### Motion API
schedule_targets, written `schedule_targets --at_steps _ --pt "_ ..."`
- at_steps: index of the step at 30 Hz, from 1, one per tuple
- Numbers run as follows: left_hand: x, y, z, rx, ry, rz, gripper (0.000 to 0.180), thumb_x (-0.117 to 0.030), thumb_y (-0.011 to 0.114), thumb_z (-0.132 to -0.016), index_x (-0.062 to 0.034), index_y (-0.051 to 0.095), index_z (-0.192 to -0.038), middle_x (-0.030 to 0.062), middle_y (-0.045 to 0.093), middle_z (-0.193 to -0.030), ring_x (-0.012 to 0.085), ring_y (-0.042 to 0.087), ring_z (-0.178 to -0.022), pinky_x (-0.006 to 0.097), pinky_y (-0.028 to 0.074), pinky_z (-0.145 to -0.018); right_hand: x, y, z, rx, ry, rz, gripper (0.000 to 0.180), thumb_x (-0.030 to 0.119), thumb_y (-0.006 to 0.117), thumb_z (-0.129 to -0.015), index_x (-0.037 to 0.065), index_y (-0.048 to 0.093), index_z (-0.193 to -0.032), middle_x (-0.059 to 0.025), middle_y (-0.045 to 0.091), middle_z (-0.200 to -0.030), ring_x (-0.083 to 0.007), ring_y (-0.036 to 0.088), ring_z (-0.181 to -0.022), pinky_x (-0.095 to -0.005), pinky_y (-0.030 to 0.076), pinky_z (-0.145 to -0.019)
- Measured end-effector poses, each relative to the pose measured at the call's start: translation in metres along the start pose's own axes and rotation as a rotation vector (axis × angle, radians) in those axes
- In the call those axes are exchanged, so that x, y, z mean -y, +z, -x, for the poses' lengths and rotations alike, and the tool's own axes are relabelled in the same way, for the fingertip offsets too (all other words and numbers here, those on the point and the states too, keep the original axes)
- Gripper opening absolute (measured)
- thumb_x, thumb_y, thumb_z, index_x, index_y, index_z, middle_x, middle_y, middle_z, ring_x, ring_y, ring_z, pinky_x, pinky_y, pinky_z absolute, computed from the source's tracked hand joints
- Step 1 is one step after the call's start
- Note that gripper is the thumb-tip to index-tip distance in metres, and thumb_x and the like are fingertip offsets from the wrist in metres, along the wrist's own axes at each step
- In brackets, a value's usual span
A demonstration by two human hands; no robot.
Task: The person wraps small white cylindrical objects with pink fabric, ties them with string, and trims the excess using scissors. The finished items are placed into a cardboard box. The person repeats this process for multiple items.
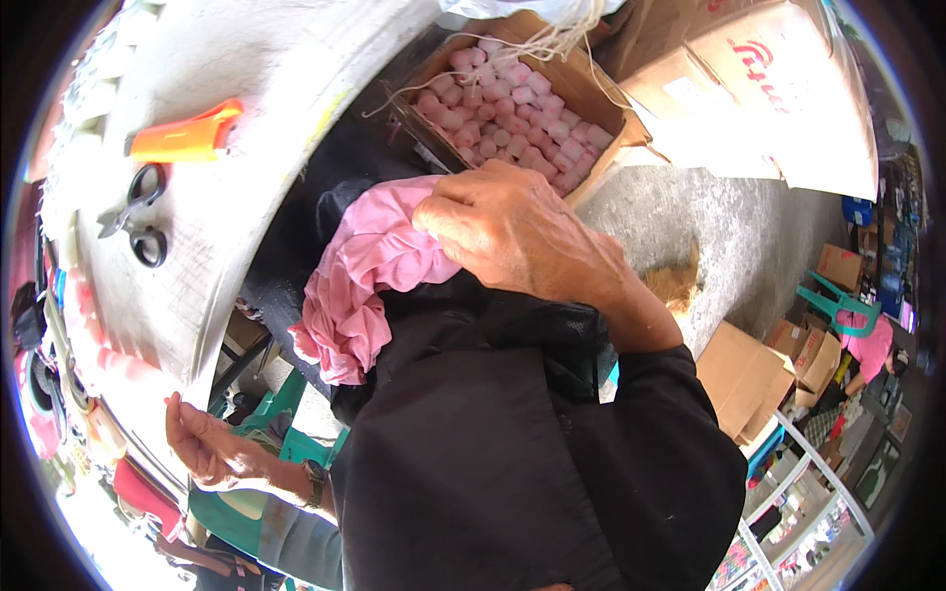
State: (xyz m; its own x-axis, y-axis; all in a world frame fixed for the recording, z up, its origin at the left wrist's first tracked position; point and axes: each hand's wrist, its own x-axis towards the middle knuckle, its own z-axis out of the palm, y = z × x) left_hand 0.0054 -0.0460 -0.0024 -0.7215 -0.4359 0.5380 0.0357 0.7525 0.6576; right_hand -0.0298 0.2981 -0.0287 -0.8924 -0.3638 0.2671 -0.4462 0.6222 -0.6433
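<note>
My right hand (512,231) is closed over the upper edge of a bunched pink cloth (370,261), its thumb and fingertips pinching there. The cloth lies gathered in loose folds across my dark-clad lap. My left hand (207,448) is at the curved edge of the white table (212,246), close to the end of a row of pink pieces (133,372). Its fingers are curled together, and anything between them is too small to make out. Just beyond my right hand, an open cardboard box (606,84) holds many small pink and white cylinders (512,108).
Black-handled scissors (146,217) and an orange tool (187,133) lie on the table. White cord (562,39) trails over the box. A large carton (759,89) stands at far right, with a ginger furry shape (670,284) on the floor. Another person (867,350) is beyond.
</note>
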Motion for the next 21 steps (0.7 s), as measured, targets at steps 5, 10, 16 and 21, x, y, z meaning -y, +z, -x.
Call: schedule_targets --at_steps 5,10,16,21 --pt "-0.007 -0.001 0.009 -0.022 0.015 0.085 0.020 -0.015 0.063 -0.094 0.0018 0.069 -0.104 -0.0005 0.052 -0.067 0.0044 0.038 -0.056 0.018 0.026 -0.050 0.019 0.018 -0.021 0.001 -0.174 -0.072 0.015 0.007 0.066 -0.074 0.007 0.061 -0.089 -0.0074 0.059 -0.077 -0.0289 0.061 -0.074 -0.0400 0.047 -0.065" --pt "-0.008 -0.003 0.011 -0.078 -0.030 0.065 0.018 -0.012 0.059 -0.096 0.0009 0.068 -0.106 0.0005 0.055 -0.070 0.0032 0.036 -0.056 0.018 0.026 -0.049 0.048 0.034 -0.049 0.247 -0.249 0.006 0.009 0.012 0.061 -0.080 0.007 0.061 -0.087 -0.0071 0.059 -0.080 -0.0258 0.060 -0.074 -0.0381 0.044 -0.069" --pt "-0.011 -0.003 0.006 -0.092 0.101 0.218 0.017 -0.006 0.054 -0.097 0.0019 0.065 -0.108 0.0150 0.068 -0.114 0.0023 0.039 -0.060 0.017 0.029 -0.052 0.098 0.064 -0.103 -0.035 -0.516 -0.016 0.033 0.016 0.060 -0.084 0.014 0.053 -0.116 -0.0052 0.054 -0.088 -0.0206 0.058 -0.079 -0.0346 0.043 -0.069" --pt "-0.021 -0.007 0.008 -0.158 0.046 0.257 0.020 -0.012 0.057 -0.096 0.0015 0.067 -0.107 0.0018 0.059 -0.073 0.0046 0.038 -0.059 0.021 0.031 -0.053 0.145 0.109 -0.148 -0.256 -0.712 -0.037 0.043 0.031 0.069 -0.079 0.016 0.055 -0.117 -0.0132 0.053 -0.105 -0.0292 0.054 -0.099 -0.0519 0.041 -0.081"
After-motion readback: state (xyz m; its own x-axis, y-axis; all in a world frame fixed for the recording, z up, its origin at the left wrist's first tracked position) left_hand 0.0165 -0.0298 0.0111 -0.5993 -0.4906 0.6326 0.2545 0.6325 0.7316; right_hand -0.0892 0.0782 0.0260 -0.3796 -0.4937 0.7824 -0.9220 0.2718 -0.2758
